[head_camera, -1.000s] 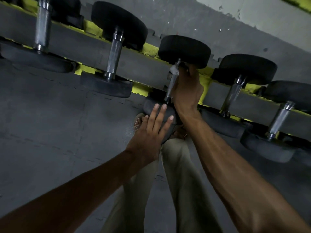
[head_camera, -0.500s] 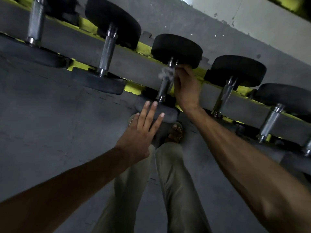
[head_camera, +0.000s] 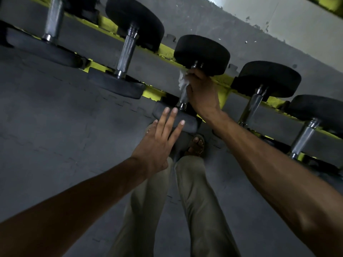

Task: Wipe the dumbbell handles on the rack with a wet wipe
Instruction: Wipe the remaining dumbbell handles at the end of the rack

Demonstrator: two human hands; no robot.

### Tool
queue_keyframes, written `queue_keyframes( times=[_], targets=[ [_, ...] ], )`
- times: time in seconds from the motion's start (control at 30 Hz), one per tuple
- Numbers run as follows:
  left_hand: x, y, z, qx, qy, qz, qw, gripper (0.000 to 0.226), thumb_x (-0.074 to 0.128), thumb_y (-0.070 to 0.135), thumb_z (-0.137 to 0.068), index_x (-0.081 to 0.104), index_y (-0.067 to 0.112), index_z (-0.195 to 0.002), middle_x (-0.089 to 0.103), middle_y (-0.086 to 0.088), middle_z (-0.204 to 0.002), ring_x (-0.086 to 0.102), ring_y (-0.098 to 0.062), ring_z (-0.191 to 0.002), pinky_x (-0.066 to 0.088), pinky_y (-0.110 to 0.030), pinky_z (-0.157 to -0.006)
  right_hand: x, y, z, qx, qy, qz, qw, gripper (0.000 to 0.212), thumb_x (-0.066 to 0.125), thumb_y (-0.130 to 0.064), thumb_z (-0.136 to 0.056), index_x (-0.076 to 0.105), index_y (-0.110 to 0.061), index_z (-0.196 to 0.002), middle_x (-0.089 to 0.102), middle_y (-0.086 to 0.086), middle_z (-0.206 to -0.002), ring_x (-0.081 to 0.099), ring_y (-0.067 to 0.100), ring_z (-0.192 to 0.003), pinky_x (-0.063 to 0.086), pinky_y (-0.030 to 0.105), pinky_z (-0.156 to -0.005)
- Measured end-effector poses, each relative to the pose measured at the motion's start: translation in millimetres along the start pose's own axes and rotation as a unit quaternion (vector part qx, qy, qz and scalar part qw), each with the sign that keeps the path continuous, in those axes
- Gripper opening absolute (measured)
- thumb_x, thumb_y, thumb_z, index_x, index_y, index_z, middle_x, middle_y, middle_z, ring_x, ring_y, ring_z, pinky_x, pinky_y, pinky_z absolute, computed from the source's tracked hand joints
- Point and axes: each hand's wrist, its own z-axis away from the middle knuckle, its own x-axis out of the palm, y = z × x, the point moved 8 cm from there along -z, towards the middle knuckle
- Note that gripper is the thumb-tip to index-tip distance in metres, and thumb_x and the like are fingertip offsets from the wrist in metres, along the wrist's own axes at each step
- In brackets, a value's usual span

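Observation:
Several black dumbbells with steel handles lie across a yellow-and-grey rack (head_camera: 167, 51). My right hand (head_camera: 203, 91) is wrapped around the upper part of the middle dumbbell's handle (head_camera: 182, 99), pressing a crumpled white wet wipe (head_camera: 182, 80) against it. The lower stretch of that handle shows bare metal below the hand. My left hand (head_camera: 159, 138) is flat with fingers spread, its fingertips resting on the near black head (head_camera: 187, 123) of the same dumbbell. It holds nothing.
Dumbbells to the left (head_camera: 128, 51) and right (head_camera: 254, 102) sit close beside the middle one. Below are a grey foam-tile floor (head_camera: 55, 127), my beige trouser legs (head_camera: 196, 201) and a sandalled foot (head_camera: 196, 145) under the rack edge. A pale wall (head_camera: 278, 25) stands behind.
My right hand has slid with the wipe along the middle handle and now grips its upper part. The left hand has stayed on the near head. The view has shifted slightly.

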Motion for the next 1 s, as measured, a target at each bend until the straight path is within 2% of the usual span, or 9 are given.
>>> queue_keyframes(
  times=[0.27,0.33,0.4,0.5,0.6,0.7,0.77,0.87,1.0],
  targets=[
    [-2.1,2.5,-0.3,-0.012,-0.007,-0.018,1.0,0.128,0.057,0.062,-0.09,-0.034,-0.003,-0.154,-0.037,-0.039,-0.157,-0.02,-0.055,-0.153,0.023,-0.054,-0.127,-5.0,3.1,5.1,-0.219,-0.209,0.065,0.951,0.051,0.049,-0.002,-0.089,0.06,-0.007,-0.138,0.052,0.011,-0.15,0.055,0.033,-0.132,0.051,0.044,-0.101],
    [-2.2,3.2,-0.4,-0.014,-0.008,-0.02,1.0,0.128,0.056,0.063,-0.09,-0.034,-0.003,-0.154,-0.038,-0.039,-0.156,-0.02,-0.055,-0.153,0.022,-0.054,-0.127,-8.3,5.5,-8.0,-0.27,-0.195,0.126,0.935,0.046,0.046,-0.002,-0.093,0.06,-0.008,-0.136,0.055,0.011,-0.147,0.061,0.035,-0.124,0.055,0.046,-0.094],
    [-1.9,3.0,-0.6,-0.016,-0.006,-0.026,1.0,0.128,0.055,0.065,-0.09,-0.032,-0.003,-0.154,-0.037,-0.039,-0.156,-0.02,-0.055,-0.153,0.022,-0.055,-0.126,-7.4,11.9,-20.5,-0.259,-0.171,0.188,0.932,0.041,0.036,-0.004,-0.095,0.06,-0.008,-0.127,0.06,0.013,-0.136,0.067,0.041,-0.101,0.059,0.048,-0.071],
    [-1.5,3.2,-1.4,-0.022,-0.007,-0.029,0.999,0.131,0.056,0.068,-0.088,-0.032,-0.003,-0.155,-0.037,-0.04,-0.156,-0.019,-0.055,-0.153,0.021,-0.055,-0.126,5.0,-4.5,-5.8,-0.256,-0.221,0.227,0.913,0.047,0.025,-0.011,-0.092,0.063,-0.006,-0.12,0.064,0.014,-0.122,0.067,0.039,-0.075,0.047,0.037,-0.053],
    [-2.0,5.2,-1.8,-0.029,-0.015,-0.027,0.999,0.134,0.057,0.072,-0.087,-0.033,-0.003,-0.155,-0.038,-0.04,-0.156,-0.02,-0.055,-0.153,0.02,-0.055,-0.127,19.7,-48.6,19.5,-0.341,-0.325,0.235,0.85,0.042,0.028,-0.018,-0.098,0.065,-0.014,-0.118,0.066,0.009,-0.116,0.069,0.037,-0.087,0.039,0.037,-0.059],
    [-2.3,5.4,-2.1,-0.035,-0.018,-0.028,0.999,0.138,0.058,0.075,-0.086,-0.034,-0.003,-0.154,-0.038,-0.04,-0.155,-0.02,-0.056,-0.153,0.019,-0.056,-0.127,25.2,-64.0,3.2,-0.299,-0.418,0.274,0.813,0.027,0.043,-0.019,-0.102,0.067,-0.011,-0.111,0.067,0.013,-0.113,0.068,0.036,-0.098,0.039,0.036,-0.067],
    [-3.0,5.1,-1.7,-0.042,-0.019,-0.033,0.998,0.138,0.057,0.075,-0.086,-0.034,-0.004,-0.153,-0.037,-0.041,-0.155,-0.019,-0.056,-0.153,0.019,-0.056,-0.127,31.2,-65.5,-7.0,-0.238,-0.482,0.286,0.793,0.017,0.051,-0.016,-0.097,0.066,-0.009,-0.095,0.067,0.012,-0.1,0.067,0.029,-0.083,0.044,0.034,-0.067],
    [-2.4,7.1,-1.7,-0.041,-0.021,-0.042,0.998,0.135,0.054,0.074,-0.088,-0.034,-0.005,-0.153,-0.037,-0.042,-0.155,-0.018,-0.057,-0.153,0.019,-0.056,-0.127,45.1,-55.5,-10.4,-0.132,-0.54,0.229,0.799,0.019,0.056,-0.006,-0.091,0.061,-0.007,-0.073,0.067,0.008,-0.069,0.07,0.025,-0.061,0.06,0.037,-0.07],
    [-0.5,8.1,-3.9,-0.046,-0.021,-0.034,0.998,0.139,0.054,0.079,-0.085,-0.032,-0.006,-0.154,-0.035,-0.043,-0.155,-0.017,-0.059,-0.152,0.021,-0.056,-0.126,41.8,-56.3,-11.0,-0.234,-0.433,0.19,0.85,0.011,0.056,-0.012,-0.089,0.067,-0.01,-0.09,0.071,0.011,-0.09,0.072,0.032,-0.08,0.051,0.033,-0.063]
  ],
)
